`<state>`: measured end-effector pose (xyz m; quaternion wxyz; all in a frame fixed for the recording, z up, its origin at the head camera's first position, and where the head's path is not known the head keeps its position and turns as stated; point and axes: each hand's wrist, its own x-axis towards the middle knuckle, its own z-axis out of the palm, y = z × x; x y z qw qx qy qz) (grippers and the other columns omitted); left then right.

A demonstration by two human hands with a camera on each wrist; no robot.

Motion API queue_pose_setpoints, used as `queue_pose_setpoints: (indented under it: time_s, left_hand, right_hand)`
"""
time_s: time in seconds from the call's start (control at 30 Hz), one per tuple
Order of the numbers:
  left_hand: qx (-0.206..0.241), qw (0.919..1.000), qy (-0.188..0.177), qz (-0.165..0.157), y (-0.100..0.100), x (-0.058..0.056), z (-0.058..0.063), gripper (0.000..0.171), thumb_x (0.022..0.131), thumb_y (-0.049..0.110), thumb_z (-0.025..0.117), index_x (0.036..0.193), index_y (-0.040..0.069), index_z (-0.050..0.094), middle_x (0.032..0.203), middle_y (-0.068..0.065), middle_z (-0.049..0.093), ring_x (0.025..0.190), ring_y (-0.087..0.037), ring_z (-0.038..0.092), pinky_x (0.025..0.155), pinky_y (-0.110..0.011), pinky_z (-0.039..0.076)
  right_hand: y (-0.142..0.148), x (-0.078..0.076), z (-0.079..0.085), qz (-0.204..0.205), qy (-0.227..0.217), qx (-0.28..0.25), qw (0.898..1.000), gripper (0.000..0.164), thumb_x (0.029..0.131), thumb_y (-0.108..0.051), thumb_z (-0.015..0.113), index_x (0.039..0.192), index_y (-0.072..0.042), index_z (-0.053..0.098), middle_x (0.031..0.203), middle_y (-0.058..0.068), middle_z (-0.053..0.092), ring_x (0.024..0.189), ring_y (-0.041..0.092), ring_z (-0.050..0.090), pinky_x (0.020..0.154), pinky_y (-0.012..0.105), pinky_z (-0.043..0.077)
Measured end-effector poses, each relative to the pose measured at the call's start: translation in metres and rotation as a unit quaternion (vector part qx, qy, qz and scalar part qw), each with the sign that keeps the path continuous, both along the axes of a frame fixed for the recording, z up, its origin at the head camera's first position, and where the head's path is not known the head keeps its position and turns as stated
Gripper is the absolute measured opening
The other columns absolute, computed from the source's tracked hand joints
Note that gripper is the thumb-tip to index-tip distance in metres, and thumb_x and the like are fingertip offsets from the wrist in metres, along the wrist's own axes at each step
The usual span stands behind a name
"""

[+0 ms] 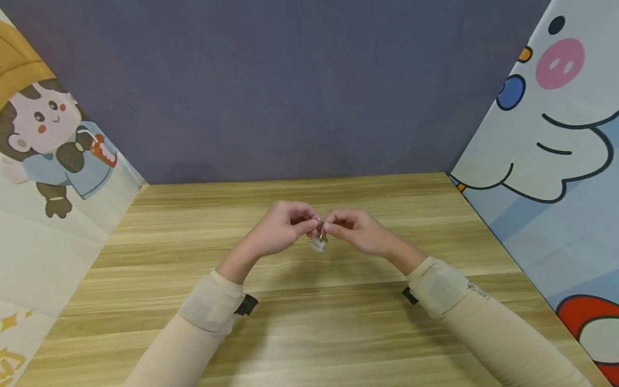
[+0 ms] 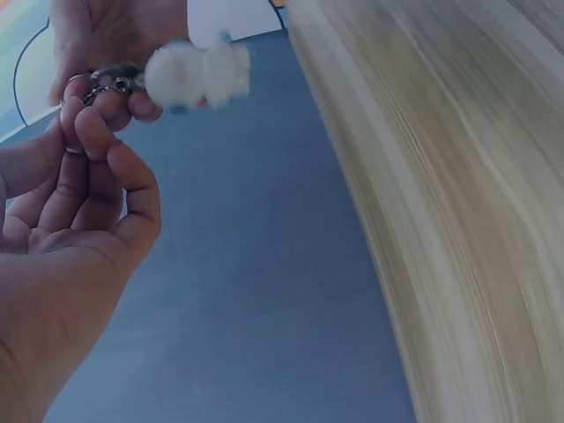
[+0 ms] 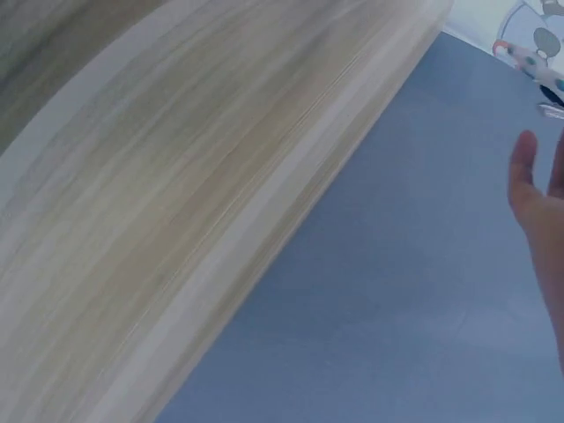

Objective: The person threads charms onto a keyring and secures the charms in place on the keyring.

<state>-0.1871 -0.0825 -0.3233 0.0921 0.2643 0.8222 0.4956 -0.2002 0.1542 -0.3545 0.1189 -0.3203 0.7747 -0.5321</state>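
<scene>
A keychain with metal links (image 2: 121, 84) and a small white figurine charm (image 2: 198, 75) hangs between the two hands, above the wooden table. In the head view the charm (image 1: 317, 244) dangles just below the fingertips. My left hand (image 1: 282, 228) pinches the metal part between thumb and forefinger. From the other side, my right hand (image 1: 360, 231) pinches the same metal part, its fingertips nearly touching the left ones. The fingers hide most of the ring and links. In the right wrist view only part of the right hand (image 3: 542, 211) shows, at the right edge.
The wood-grain table (image 1: 319, 333) spreads under both forearms. A dark grey-blue panel (image 1: 290, 91) stands behind it. Side panels with cartoon prints rise at the left (image 1: 48, 242) and the right (image 1: 566, 215). Both sleeves carry wrist bands with small black pieces.
</scene>
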Motion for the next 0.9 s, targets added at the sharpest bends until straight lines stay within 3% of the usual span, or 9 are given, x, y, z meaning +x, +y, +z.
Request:
queue_pose_setpoints:
  time_s: [0.13, 0.23, 0.37, 0.5, 0.6, 0.73, 0.83, 0.9]
  left_hand:
    - [0.010, 0.9999, 0.003, 0.005, -0.0008, 0.0002, 0.0007, 0.014, 0.107, 0.012, 0.064, 0.104, 0.007, 0.077, 0.093, -0.011, 0.075, 0.084, -0.020, 0.068, 0.081, -0.043, 0.060]
    - [0.020, 0.9997, -0.005, 0.012, -0.0013, 0.0007, 0.0016, 0.014, 0.107, 0.011, 0.064, 0.104, 0.007, 0.076, 0.093, -0.012, 0.074, 0.083, -0.018, 0.067, 0.080, -0.040, 0.060]
    - [0.035, 0.9991, -0.013, 0.021, -0.0006, 0.0004, 0.0011, 0.013, 0.106, 0.009, 0.064, 0.103, 0.005, 0.075, 0.093, -0.014, 0.073, 0.084, -0.023, 0.068, 0.079, -0.034, 0.059]
    - [0.046, 0.9985, -0.015, 0.025, 0.0009, 0.0001, 0.0000, 0.012, 0.106, 0.009, 0.064, 0.104, 0.004, 0.075, 0.094, -0.014, 0.074, 0.088, -0.031, 0.071, 0.080, -0.033, 0.060]
    - [0.045, 0.9987, -0.012, 0.019, 0.0013, -0.0001, -0.0011, 0.013, 0.107, 0.011, 0.063, 0.105, 0.006, 0.074, 0.099, -0.011, 0.074, 0.092, -0.028, 0.070, 0.082, -0.032, 0.059]
    - [0.039, 0.9992, -0.006, 0.001, 0.0002, -0.0012, -0.0040, 0.013, 0.109, 0.012, 0.059, 0.111, 0.005, 0.070, 0.113, -0.011, 0.072, 0.110, -0.023, 0.068, 0.095, -0.039, 0.059]
    - [0.037, 0.9993, -0.003, -0.007, -0.0009, -0.0024, -0.0065, 0.013, 0.110, 0.011, 0.057, 0.113, 0.004, 0.068, 0.120, -0.012, 0.071, 0.122, -0.026, 0.066, 0.103, -0.043, 0.058]
    - [0.035, 0.9993, 0.001, -0.008, -0.0011, -0.0029, -0.0077, 0.012, 0.109, 0.010, 0.058, 0.112, 0.004, 0.067, 0.120, -0.012, 0.071, 0.122, -0.026, 0.066, 0.103, -0.042, 0.058]
  right_hand:
    - [-0.0046, 0.0040, 0.0016, -0.043, 0.014, -0.010, 0.999, 0.015, 0.110, -0.017, 0.060, 0.109, -0.003, 0.068, 0.100, 0.010, 0.072, 0.081, 0.008, 0.061, 0.073, 0.025, 0.053]
    - [-0.0081, 0.0060, 0.0045, -0.053, 0.021, -0.029, 0.998, 0.014, 0.109, -0.014, 0.061, 0.118, -0.002, 0.063, 0.101, 0.016, 0.073, 0.077, 0.009, 0.061, 0.068, 0.025, 0.049]
    - [-0.0095, 0.0071, 0.0082, -0.055, 0.015, -0.030, 0.998, 0.021, 0.110, -0.013, 0.060, 0.126, -0.002, 0.067, 0.111, 0.018, 0.077, 0.093, 0.017, 0.073, 0.076, 0.027, 0.058]
    - [-0.0073, 0.0049, 0.0073, -0.060, -0.014, -0.021, 0.998, 0.020, 0.111, -0.018, 0.060, 0.117, -0.003, 0.071, 0.109, 0.013, 0.076, 0.097, 0.019, 0.073, 0.083, 0.030, 0.061]
    - [-0.0054, 0.0033, 0.0069, -0.057, -0.044, -0.025, 0.997, 0.019, 0.111, -0.019, 0.060, 0.113, -0.003, 0.070, 0.110, 0.009, 0.075, 0.101, 0.017, 0.072, 0.090, 0.033, 0.061]
    - [-0.0041, 0.0019, 0.0077, -0.062, -0.077, -0.035, 0.995, 0.020, 0.112, -0.018, 0.056, 0.112, -0.001, 0.067, 0.110, 0.005, 0.071, 0.108, 0.017, 0.070, 0.105, 0.039, 0.057]
    - [-0.0044, 0.0014, 0.0080, -0.067, -0.088, -0.041, 0.993, 0.021, 0.113, -0.018, 0.053, 0.112, 0.000, 0.065, 0.111, 0.004, 0.070, 0.111, 0.016, 0.069, 0.114, 0.044, 0.053]
    - [-0.0049, 0.0012, 0.0077, -0.067, -0.089, -0.047, 0.993, 0.022, 0.114, -0.017, 0.051, 0.113, 0.002, 0.064, 0.111, 0.004, 0.069, 0.110, 0.014, 0.069, 0.115, 0.046, 0.052]
